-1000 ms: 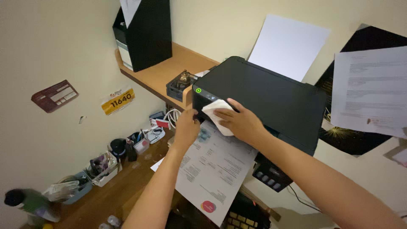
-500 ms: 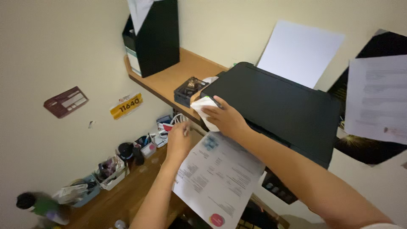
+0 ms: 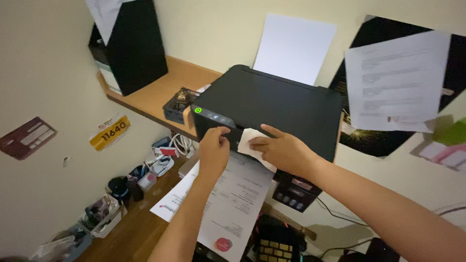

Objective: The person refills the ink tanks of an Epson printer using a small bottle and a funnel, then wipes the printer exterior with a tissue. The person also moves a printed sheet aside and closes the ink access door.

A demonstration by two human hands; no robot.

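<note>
A black printer (image 3: 276, 104) sits on a wooden wall shelf (image 3: 155, 94), a green light lit at its front left corner. My right hand (image 3: 281, 150) presses a white cloth (image 3: 250, 143) against the printer's front edge. My left hand (image 3: 213, 148) touches the front panel just left of the cloth, fingers curled on the edge. Below both hands a printed sheet (image 3: 233, 206) hangs out of the printer's output. A blank white sheet (image 3: 293, 48) stands upright in the rear feeder.
A black file holder (image 3: 128, 46) stands at the shelf's left end, a small dark basket (image 3: 177, 104) beside the printer. Papers (image 3: 395, 80) and a dark poster hang on the right wall. The wooden desk (image 3: 131, 228) below carries small containers and cables.
My right hand slid the cloth from the printer's front left corner to the right along the front edge. My left hand rose from the printed sheet to the front panel. The view shifted.
</note>
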